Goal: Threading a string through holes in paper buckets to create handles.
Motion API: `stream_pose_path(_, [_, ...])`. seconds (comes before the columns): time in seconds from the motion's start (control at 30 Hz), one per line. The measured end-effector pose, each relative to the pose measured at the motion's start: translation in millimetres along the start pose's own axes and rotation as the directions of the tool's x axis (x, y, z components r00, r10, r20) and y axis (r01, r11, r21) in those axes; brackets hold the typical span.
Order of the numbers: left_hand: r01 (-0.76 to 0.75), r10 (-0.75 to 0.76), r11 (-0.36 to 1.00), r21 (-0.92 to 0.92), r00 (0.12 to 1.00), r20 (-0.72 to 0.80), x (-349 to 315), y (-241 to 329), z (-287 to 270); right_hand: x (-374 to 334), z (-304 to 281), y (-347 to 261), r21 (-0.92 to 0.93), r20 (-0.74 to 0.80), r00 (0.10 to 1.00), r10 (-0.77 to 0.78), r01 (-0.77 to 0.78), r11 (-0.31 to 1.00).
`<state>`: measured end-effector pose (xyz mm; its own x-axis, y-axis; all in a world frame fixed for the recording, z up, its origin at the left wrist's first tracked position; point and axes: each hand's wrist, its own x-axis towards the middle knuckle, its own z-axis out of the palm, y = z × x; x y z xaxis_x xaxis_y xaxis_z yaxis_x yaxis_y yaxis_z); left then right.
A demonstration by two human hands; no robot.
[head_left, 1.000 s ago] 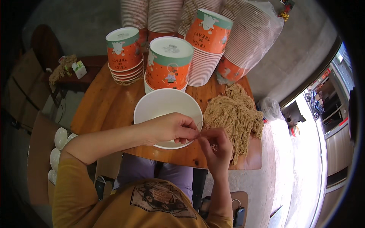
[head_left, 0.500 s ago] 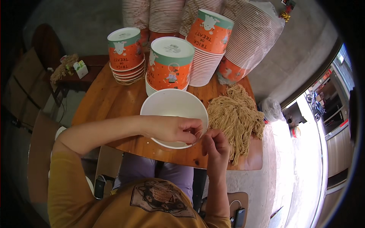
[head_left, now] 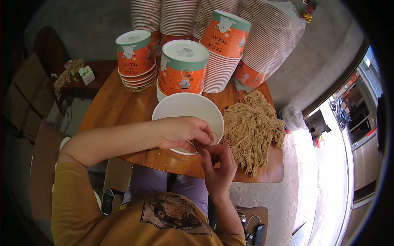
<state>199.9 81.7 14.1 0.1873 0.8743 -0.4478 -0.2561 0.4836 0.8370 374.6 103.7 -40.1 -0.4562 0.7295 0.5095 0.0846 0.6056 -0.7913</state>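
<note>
A white-lined paper bucket (head_left: 180,105) stands mouth up near the table's front edge, right in front of me. Across its near rim reaches my left hand (head_left: 184,133), closed in a pinch with the fingers bent down. My right hand (head_left: 219,164) meets it just outside the rim at the near right, thumb and fingers pinched together. A thin pale cord (head_left: 216,136) curls in a small loop by the fingertips, and both hands seem to hold it. My fingers hide its ends. To the right lies a heap of tan cords (head_left: 254,131).
Behind stand upturned orange-and-green paper buckets, one stack in the middle (head_left: 180,76), one at the left (head_left: 133,57), a taller one at the right (head_left: 225,37). Plastic-wrapped bucket stacks (head_left: 275,37) rise farther back. The wooden table (head_left: 111,119) has a rounded left edge.
My right hand has moved left and slightly down to meet my left hand. My left wrist has turned and risen a little. A small cord loop now shows above the fingers.
</note>
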Motion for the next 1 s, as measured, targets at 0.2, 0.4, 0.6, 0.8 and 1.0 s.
stream_pose_path(0.2, [-0.07, 0.067, 0.996, 0.048, 0.996, 0.056, 0.9, -3.5, -5.9, -2.0, -7.4, 7.9, 0.252, 0.018, 0.985, 0.173, -0.172, 0.952])
stream_pose_path(0.4, [-0.407, 0.439, 0.695, 0.593, 0.893, 0.099, 5.8, -16.5, -9.6, 14.4, -24.3, 8.2, 0.54, 0.069, 0.915, 0.398, -0.37, 0.756])
stream_pose_path(0.6, [-0.509, 0.667, 0.227, 0.831, 0.702, 0.248, -15.0, -6.9, 16.2, 16.8, -24.4, 6.7, 0.444, 0.194, 0.926, 0.324, -0.377, 0.813])
stream_pose_path(0.8, [-0.377, 0.486, 0.473, 0.796, 0.865, 0.121, -15.3, 2.2, 11.5, 18.2, -13.2, 3.8, 0.091, 0.055, 0.987, 0.149, -0.154, 0.984])
stream_pose_path(1.0, [-0.331, 0.375, 0.611, 0.719, 0.921, 0.105, -13.0, 4.3, 4.2, 21.1, -12.8, 0.2, -0.075, 0.078, 0.99, 0.121, -0.116, 0.99])
